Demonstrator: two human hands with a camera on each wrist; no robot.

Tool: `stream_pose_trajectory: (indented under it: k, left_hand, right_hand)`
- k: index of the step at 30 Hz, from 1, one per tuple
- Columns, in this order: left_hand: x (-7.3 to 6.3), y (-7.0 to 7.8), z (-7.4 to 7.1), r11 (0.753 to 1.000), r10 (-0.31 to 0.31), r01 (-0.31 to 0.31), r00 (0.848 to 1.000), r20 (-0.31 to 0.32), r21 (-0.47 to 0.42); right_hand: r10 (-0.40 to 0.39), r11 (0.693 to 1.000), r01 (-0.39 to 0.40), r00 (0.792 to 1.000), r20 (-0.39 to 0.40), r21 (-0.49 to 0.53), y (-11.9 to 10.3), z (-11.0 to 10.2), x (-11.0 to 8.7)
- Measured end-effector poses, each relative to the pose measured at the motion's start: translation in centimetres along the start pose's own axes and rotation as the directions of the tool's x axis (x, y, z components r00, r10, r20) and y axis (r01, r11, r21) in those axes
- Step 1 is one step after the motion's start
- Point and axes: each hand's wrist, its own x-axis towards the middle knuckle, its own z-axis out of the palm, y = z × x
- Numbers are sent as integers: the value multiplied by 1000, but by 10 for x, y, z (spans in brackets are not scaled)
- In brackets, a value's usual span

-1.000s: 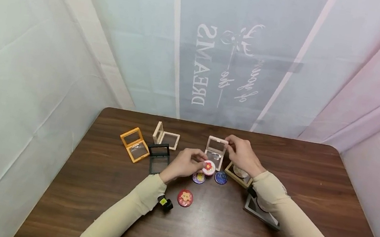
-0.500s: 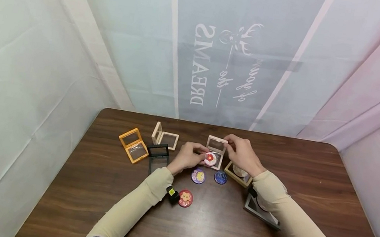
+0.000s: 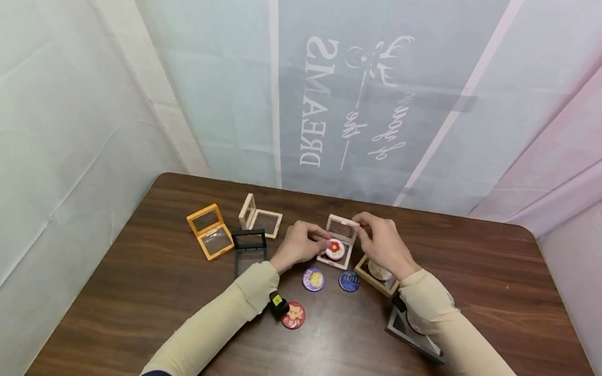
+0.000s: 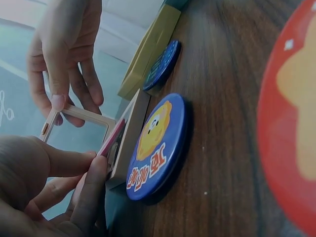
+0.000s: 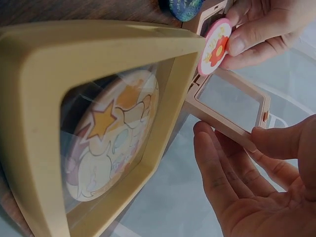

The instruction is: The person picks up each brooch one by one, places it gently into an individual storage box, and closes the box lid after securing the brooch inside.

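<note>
My left hand (image 3: 301, 245) pinches a round badge with a red flower (image 3: 335, 249) by its edge. The badge lies tilted over the lower half of a pale pink display case (image 3: 348, 258), which stands open. Thumb and fingers of my right hand (image 3: 384, 243) pinch the raised lid (image 5: 229, 106) of that case at its corner. Just in front of the case lie a purple badge with a yellow figure (image 3: 314, 279) and a dark blue badge (image 3: 349, 281). A red badge (image 3: 294, 316) is close to the left wrist camera.
To the left stand an orange case (image 3: 211, 231), a cream case (image 3: 266, 223) and a black case (image 3: 250, 250), all open. Under the right forearm are a yellow case (image 5: 44, 123) with a badge inside and a grey-green case (image 3: 415, 340).
My left hand has carried the flower badge away from me, from above the purple badge into the pink case's lower half. My right hand keeps its hold on the lid.
</note>
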Motion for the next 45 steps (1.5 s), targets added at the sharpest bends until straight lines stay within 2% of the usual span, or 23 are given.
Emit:
stream_pose_trajectory:
  k: [4,11,16,24,31,37,41,45]
  left_hand:
    - [1,2,-2,999,0,0,1000,-6,38]
    - [0,8,-3,997,-61,59,998,33,46]
    - [-1,9,-3,995,-79,76,996,35,63]
    - [1,11,-1,990,-77,75,997,15,119]
    - [2,10,1,988,-85,84,996,1,132]
    - [-1,6,-1,988,-48,47,999,4,145]
    - [-7,8,-4,986,-53,49,998,20,159]
    - [-12,13,-6,985,-64,53,996,62,164]
  right_hand:
    - [-6,1000,6,1000,-7,3,-2,0,0]
    - [-13,1000,13,1000,-1,1,-3,1,0]
    - [-17,1000,17,1000,5,4,-4,0,-1]
    - [-29,1000,28,999,-21,-13,-5,-2,-2]
    - [-17,1000,17,1000,4,-10,-4,-3,0]
    - [0,1000,0,1000,3,-17,-6,-3,-1]
    - [6,1000,-6,1000,6,-26,-7,-3,-2]
    - [8,1000,-7,1000,12,-29,-7,-5,-1]
